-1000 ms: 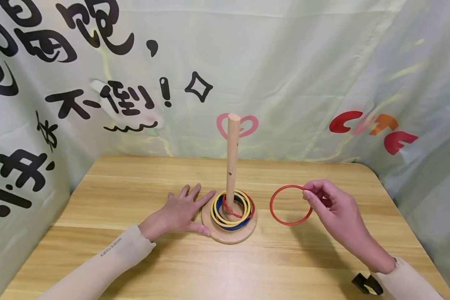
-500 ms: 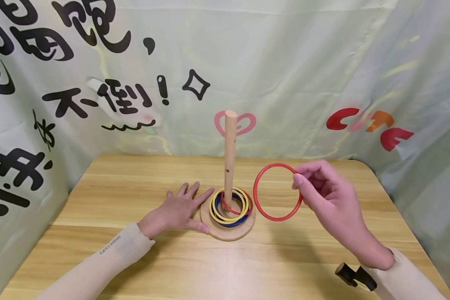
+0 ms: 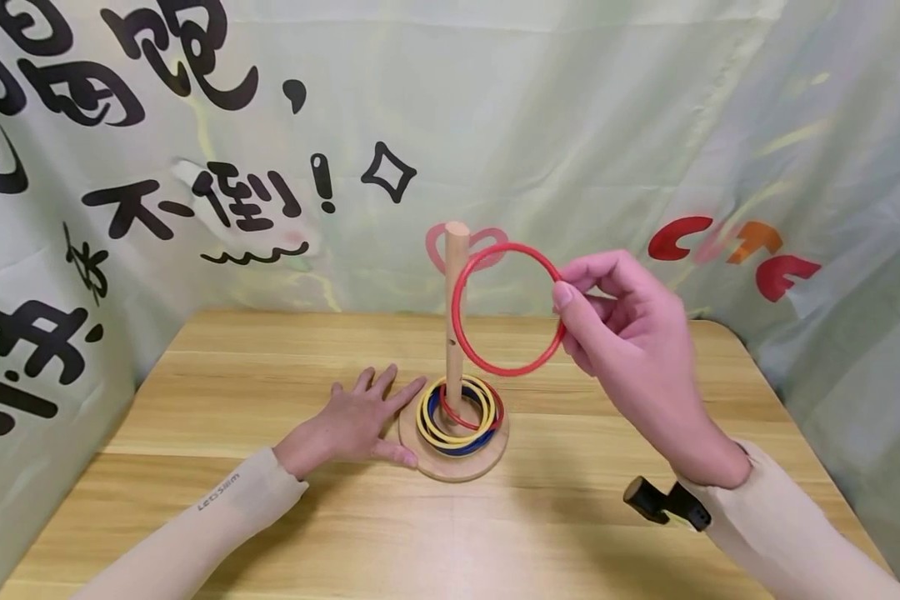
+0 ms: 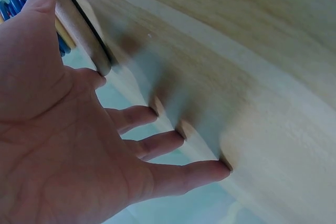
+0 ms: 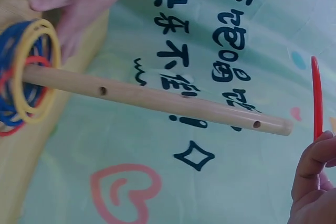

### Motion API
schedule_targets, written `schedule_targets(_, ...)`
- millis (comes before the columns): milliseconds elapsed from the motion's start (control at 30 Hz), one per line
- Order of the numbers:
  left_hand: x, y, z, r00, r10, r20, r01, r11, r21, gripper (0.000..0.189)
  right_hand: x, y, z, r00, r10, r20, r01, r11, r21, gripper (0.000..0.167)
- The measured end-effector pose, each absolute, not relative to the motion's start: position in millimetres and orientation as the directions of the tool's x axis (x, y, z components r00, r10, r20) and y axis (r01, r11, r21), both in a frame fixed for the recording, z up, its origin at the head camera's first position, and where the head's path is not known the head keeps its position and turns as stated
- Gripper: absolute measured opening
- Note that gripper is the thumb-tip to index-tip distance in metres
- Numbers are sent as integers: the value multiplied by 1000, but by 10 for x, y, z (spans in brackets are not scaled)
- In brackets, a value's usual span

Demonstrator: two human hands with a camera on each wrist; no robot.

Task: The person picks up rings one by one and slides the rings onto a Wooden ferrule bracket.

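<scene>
A wooden peg (image 3: 456,258) stands upright on a round wooden base (image 3: 461,473). Yellow rings (image 3: 423,427), blue rings (image 5: 9,45) and a red ring lie around its foot. My right hand (image 3: 633,342) pinches another red ring (image 3: 504,372) by its right side, between thumb and fingers. In the head view this ring overlaps the peg's upper part; the right wrist view shows it edge-on, apart from the peg's top end. My left hand (image 3: 356,421) rests with spread fingers on the table, thumb and index finger touching the base's left edge (image 4: 79,24).
The wood-grained table (image 3: 270,533) ends at a pale printed cloth (image 3: 570,125) hanging behind and at both sides. A black device (image 3: 666,503) is strapped to my right wrist.
My right hand has lifted the red ring from low beside the base, up and to the left, to the peg's upper part. The left hand stays beside the base.
</scene>
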State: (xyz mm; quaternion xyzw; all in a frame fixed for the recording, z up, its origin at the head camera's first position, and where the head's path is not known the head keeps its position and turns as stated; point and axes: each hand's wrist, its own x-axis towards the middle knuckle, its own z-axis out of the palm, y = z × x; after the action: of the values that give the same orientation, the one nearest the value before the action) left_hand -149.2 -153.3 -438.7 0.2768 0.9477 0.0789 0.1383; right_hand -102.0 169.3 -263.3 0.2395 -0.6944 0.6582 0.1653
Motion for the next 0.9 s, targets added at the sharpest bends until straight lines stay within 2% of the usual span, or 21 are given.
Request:
schedule_targets(200,-1485,-1552,-4377,-814,535,-226,490,841,229,119,-1197,1532,-2499,-842,-101,530,-532,1,-846,16)
schedule_targets(400,-1483,-1551,-4382,-814,534,-229,488,842,228,120,-1400,1418,-2525,-862,-92,498,-499,-5,-866,14)
schedule_targets(700,-1493,-1537,-4392,-810,545,-217,500,834,233,119,-1627,1387,-2847,-932,-99,347,-352,35,-935,13)
schedule_targets(900,-1502,-1537,-4398,-809,549,-212,504,832,232,119,-1671,1377,-3115,-956,-147,253,-267,86,-960,12)
